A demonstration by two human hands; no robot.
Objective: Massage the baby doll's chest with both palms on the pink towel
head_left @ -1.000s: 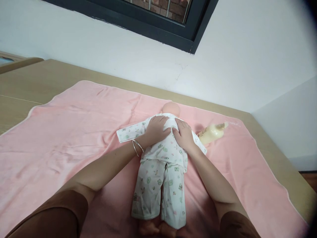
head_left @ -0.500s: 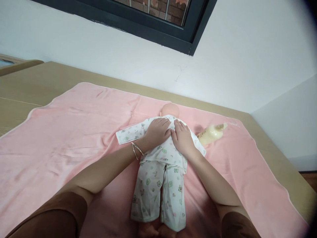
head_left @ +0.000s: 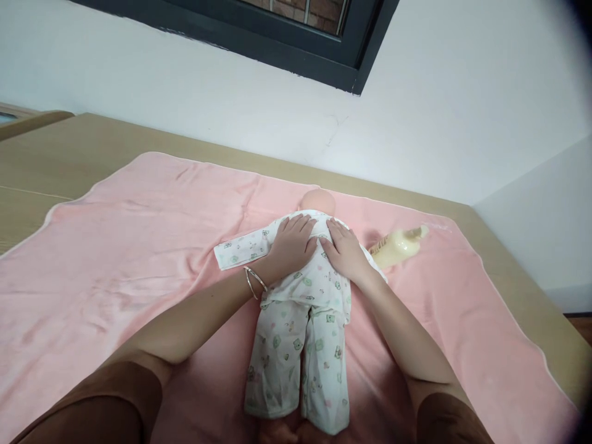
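Observation:
A baby doll [head_left: 318, 201] lies on a pink blanket [head_left: 139, 246], its bare head pointing away from me and its feet towards me. It wears a white printed top [head_left: 309, 287] and matching trousers [head_left: 277, 357]. My left hand [head_left: 292, 242] rests flat on the left of the doll's upper body, fingers stretched out. On the right side of the upper body lies my right hand [head_left: 345, 250], also flat with its fingers extended. The two thumbs point towards each other with a small gap between them. Neither hand grips anything. The doll's face is hidden.
A pale yellow pump bottle [head_left: 398, 246] lies on its side on the blanket, just right of the doll. The blanket covers a wooden table [head_left: 106, 135] that stands against a white wall [head_left: 416, 123]. A dark window frame [head_left: 324, 65] is set in that wall.
My hands have slid slightly outwards over the doll's upper body, and the thumbs, which were touching or nearly so, are now apart. The view has shifted a little.

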